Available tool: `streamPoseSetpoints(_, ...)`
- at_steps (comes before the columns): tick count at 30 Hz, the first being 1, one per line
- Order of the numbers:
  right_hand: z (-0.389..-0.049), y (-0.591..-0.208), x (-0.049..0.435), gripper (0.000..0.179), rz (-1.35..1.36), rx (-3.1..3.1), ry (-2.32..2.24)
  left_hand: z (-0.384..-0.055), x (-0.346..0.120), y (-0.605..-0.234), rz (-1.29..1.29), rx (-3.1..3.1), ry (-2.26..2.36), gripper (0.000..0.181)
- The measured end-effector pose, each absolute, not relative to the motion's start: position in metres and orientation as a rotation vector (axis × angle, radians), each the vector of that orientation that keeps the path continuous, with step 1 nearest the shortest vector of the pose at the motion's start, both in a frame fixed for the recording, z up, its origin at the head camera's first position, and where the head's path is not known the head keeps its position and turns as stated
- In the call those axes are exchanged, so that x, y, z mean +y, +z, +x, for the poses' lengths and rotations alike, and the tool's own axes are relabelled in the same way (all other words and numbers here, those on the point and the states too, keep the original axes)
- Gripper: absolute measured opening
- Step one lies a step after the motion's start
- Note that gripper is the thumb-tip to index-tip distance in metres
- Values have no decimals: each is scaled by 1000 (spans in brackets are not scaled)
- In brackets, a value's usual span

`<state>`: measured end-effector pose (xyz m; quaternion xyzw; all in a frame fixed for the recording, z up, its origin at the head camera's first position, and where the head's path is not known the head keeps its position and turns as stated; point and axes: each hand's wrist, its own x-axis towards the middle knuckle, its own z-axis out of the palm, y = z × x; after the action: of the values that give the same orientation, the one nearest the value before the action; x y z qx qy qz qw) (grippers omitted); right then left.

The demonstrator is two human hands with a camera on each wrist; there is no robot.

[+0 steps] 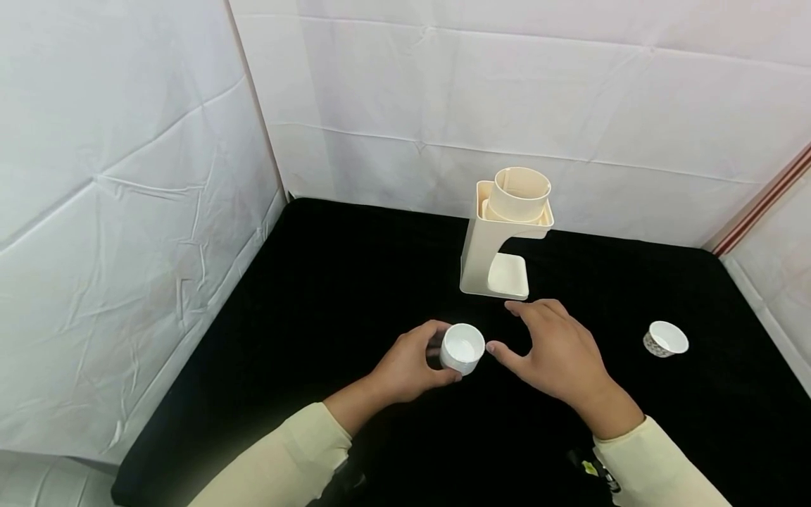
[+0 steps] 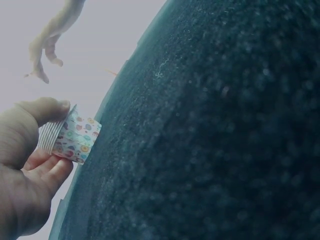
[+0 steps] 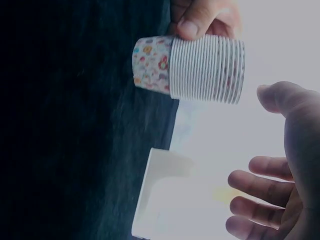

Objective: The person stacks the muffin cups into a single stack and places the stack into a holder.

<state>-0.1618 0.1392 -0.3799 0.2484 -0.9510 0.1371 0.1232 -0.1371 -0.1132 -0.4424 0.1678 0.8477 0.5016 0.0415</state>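
Observation:
My left hand [image 1: 408,365] grips a nested stack of small paper cups [image 1: 462,345], its white inside facing up in the head view. In the right wrist view the stack [image 3: 206,70] shows many layered white rims and a colourful print on the lowest cup. Just right of the stack is my right hand [image 1: 560,352], thumb and fingers spread apart with nothing between them. Beyond the hands stands a cream dispenser [image 1: 472,257] with a round tube [image 1: 521,201] on top and a flat base tray [image 1: 508,274].
One more small patterned paper cup [image 1: 665,339] stands upright at the right on the black-covered table [image 1: 355,282]. White cloth walls [image 1: 443,91] rise behind the table and at both sides. A small dark object with a yellow-green patch [image 1: 591,467] lies by the right sleeve.

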Motion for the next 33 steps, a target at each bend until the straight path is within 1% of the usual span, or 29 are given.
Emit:
streamPoseSetpoints(7,-167,-381,154,77,648,-2821,408,-137,-113,-442,487,2604,1522,68)
streamPoseSetpoints(22,-176,-384,182,76,531,-2842,405,-138,-113,-443,499,2608,1523,68)
streamPoseSetpoints(33,-182,-387,204,82,452,-2862,411,-138,-113,-444,500,2611,1522,68)
